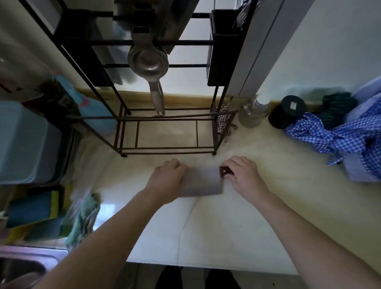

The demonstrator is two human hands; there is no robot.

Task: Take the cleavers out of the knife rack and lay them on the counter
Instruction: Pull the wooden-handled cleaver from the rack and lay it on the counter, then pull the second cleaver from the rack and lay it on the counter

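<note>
Pale, glossy stone makes up the one desk (pixel 220 229), which fills the lower middle of the view. At its back stands one black wire rack (pixel 163 132), its bottom shelf bare, with one metal ladle (pixel 149 61) hanging from a rail. To the right lie one blue checked cloth (pixel 347 136), one dark jar (pixel 286 113) and one glass jar (pixel 254 113). One cleaver (pixel 200 183) shows, lying flat on the desk just in front of the rack, blade to the left, dark handle to the right. Both bare arms reach forward, palms down. The left hand (pixel 167 179) rests curled over the blade's left end. The right hand (pixel 243 175) is closed around the handle, fingers wrapped over it.
</note>
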